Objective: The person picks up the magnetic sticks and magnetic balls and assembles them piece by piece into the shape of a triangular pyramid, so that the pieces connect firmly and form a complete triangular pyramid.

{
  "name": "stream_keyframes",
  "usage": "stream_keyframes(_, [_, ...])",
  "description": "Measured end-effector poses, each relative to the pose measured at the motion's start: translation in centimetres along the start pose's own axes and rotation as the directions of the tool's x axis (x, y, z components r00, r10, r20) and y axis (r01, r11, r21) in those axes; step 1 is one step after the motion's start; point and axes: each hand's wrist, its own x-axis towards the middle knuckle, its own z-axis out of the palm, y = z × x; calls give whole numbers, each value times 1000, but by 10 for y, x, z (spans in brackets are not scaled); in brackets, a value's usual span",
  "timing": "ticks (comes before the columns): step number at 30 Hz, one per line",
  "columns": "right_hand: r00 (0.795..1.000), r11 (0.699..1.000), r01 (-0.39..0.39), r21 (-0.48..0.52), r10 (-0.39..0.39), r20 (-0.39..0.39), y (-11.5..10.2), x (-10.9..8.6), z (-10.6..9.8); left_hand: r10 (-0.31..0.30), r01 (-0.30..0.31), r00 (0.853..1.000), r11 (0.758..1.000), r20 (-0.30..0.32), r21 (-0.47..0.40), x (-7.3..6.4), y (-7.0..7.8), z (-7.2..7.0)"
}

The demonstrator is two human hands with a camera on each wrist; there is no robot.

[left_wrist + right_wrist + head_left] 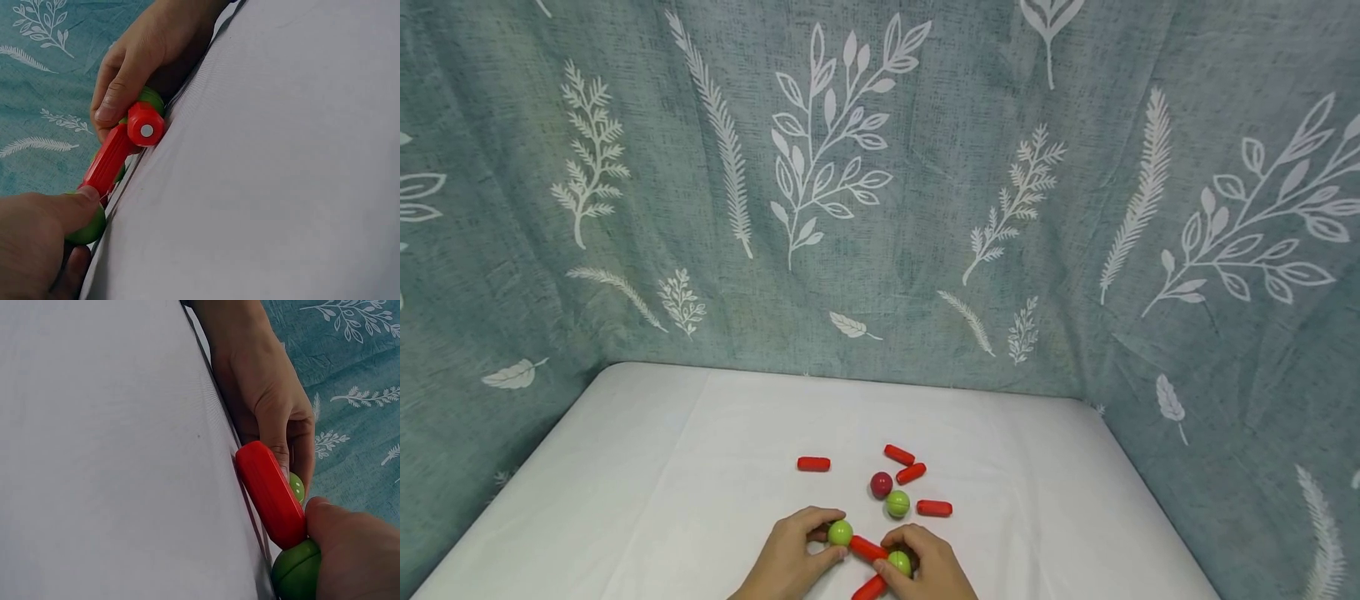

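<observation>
Curtain (850,300) with white leaf prints close behind the table (647,483), perhaps a backstop for anything rolling far. Ample bare room to left and right; near edge outside the head view, so no judging the margin there. Left grip (793,548) clamped on one green ball (840,533), right grip (931,564) on another (898,564), with a bridging red rod (868,548) between them. Second red rod (868,588) slanting nearward from the right-hand ball, outer end unheld: liable to swing or detach with a twist of that ball. Four loose red rods (814,464) farther out. Loose green ball (898,503) and dark red ball (881,485) side by side beyond the right knuckles, likely to roll if brushed. Silver tip (147,130) on the second rod, possibly magnetic, so possible unwanted catching.
</observation>
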Motion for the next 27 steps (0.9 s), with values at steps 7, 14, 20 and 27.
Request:
stream_keyframes(7, [1000, 999, 13, -29, -14, -16, -1, -1, 1, 30, -30, 999, 1000, 27, -7, 5, 0, 4])
stream_keyframes(14, [999, 999, -34, -17, 34, -13, -4, 1, 3, 73, -74, 995, 997, 68, 2, 7, 3, 7])
stream_keyframes(20, [997, 997, -68, -26, 67, -22, -7, 3, 4, 67, -68, 996, 998, 64, 7, 8, 4, 7])
stream_keyframes(27, [996, 995, -82, -56, 80, -38, -8, 2, 6, 64, -63, 996, 998, 59, -16, 8, 2, 6])
